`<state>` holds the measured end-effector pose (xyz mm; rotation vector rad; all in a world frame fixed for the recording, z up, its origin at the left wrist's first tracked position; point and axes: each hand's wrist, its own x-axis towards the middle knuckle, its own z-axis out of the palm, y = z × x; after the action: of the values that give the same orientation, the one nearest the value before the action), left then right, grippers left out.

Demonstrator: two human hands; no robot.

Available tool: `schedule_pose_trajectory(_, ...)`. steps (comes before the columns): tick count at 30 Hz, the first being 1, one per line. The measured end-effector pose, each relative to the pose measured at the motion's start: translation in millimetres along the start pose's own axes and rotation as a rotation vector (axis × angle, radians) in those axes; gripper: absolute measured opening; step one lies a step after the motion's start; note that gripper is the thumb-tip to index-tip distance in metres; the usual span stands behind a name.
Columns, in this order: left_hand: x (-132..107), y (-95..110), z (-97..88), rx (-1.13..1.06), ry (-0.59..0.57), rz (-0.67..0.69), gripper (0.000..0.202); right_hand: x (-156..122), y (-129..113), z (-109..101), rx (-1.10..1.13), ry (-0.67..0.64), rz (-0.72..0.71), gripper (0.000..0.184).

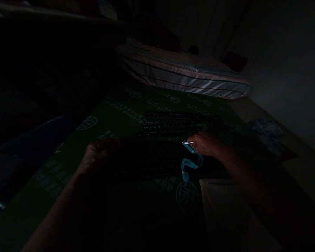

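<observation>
The scene is very dark. Two black keyboards lie on a green printed mat [115, 115]: a far keyboard [173, 124] and a near keyboard [152, 159]. My right hand [206, 144] is closed in a pinch on a small light-blue tool with a metal tip [189, 145], above the near keyboard's right end. A blue loop [189, 167] hangs below that hand. My left hand [101, 152] rests with curled fingers at the left end of the near keyboard; what it holds, if anything, is lost in shadow.
A folded striped mattress [183, 71] lies beyond the mat. A crumpled pale cloth [265, 127] sits on the floor at the right, near the wall. Dark shapes fill the left side.
</observation>
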<state>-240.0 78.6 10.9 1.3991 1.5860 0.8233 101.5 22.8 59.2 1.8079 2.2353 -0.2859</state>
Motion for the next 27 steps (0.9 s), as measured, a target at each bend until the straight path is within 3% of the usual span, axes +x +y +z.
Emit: schedule_pose_trajectory(27,-7.0,6.3,1.4,-0.007,-0.01,0.022,0.044,-4.9,3.8,1.8,0.018,0.014,-0.03,0.02)
